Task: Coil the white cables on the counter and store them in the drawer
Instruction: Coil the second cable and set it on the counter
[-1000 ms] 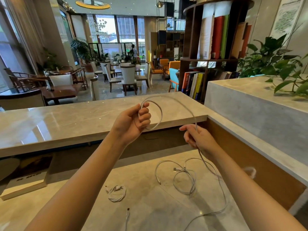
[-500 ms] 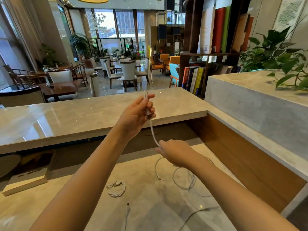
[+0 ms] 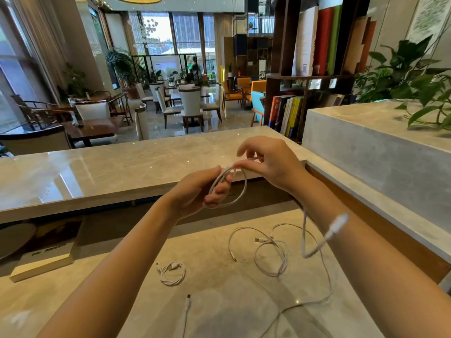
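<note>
The left hand [image 3: 195,193] has its fingers [image 3: 216,200] curled round a small coil of white cable [image 3: 245,186], held above the surface [image 3: 227,296], and the right hand [image 3: 271,164], just to its right, pinches the top of the loop between thumb and forefinger. The unwound tail [image 3: 303,230] hangs below the right wrist, right of the coil, ending in a blurred plug [image 3: 338,224], so the right hand looks nearer to feed it in.
</note>
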`<move>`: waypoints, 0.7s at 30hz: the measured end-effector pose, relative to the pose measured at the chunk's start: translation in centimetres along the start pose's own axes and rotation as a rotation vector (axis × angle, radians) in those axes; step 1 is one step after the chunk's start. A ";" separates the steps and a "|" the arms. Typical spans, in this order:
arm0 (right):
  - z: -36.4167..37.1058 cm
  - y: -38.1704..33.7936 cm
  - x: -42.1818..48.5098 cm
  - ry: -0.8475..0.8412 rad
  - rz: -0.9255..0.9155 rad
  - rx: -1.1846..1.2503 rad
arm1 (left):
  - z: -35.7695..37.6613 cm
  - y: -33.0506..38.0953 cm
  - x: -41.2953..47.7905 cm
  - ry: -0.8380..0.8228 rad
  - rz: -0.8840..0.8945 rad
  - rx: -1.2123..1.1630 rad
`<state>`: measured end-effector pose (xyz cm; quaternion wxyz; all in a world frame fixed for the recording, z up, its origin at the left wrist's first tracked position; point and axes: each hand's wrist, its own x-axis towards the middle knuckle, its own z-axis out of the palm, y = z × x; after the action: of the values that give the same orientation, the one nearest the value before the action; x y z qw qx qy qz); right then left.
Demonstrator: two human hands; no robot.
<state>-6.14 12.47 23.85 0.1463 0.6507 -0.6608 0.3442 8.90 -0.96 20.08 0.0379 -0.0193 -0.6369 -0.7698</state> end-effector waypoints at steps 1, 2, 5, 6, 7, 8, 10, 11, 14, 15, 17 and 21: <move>0.1 0.1 0.1 -0.033 0.070 0.051 | -0.1 -0.1 -0.1 -0.066 -0.004 -0.127; 0.3 0.0 0.1 -0.091 0.130 0.111 | -0.2 -0.3 0.0 -0.140 -0.015 -0.248; 1.1 -0.4 -0.6 -0.258 0.301 0.418 | -0.2 -0.7 0.2 -0.277 -0.034 -0.475; 1.3 -0.5 -0.9 -0.298 0.357 0.561 | -0.3 -0.9 0.1 -0.267 -0.032 -0.496; 1.4 -0.4 -1.2 -0.333 0.401 0.700 | -0.5 -1.0 0.1 -0.247 -0.031 -0.500; 1.6 -0.1 -1.4 -0.359 0.430 0.814 | -0.7 -1.0 0.0 -0.212 -0.030 -0.482; 2.1 0.3 -1.7 -0.383 0.467 0.931 | -0.8 -1.1 -0.1 -0.091 -0.025 -0.376; 2.3 0.5 -1.8 -0.374 0.485 0.952 | -0.8 -1.2 -0.2 -0.011 -0.023 -0.303; 3.0 0.5 -2.1 -0.348 0.524 0.981 | -0.5 -1.4 -0.2 0.216 0.020 -0.120; 3.1 0.6 -2.3 -0.361 0.530 0.995 | -0.4 -1.5 -0.1 0.268 0.041 -0.093; 3.4 0.8 -2.8 -0.423 0.536 1.053 | -0.4 -1.5 0.0 0.342 0.067 -0.101; 4.6 0.6 -3.4 -0.369 0.563 1.051 | -0.2 -2.0 0.1 0.387 0.060 -0.296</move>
<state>-5.14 12.06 18.22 -0.4063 0.4853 -0.5639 0.5304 8.67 -0.82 18.05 0.1788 0.1044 -0.4973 -0.8425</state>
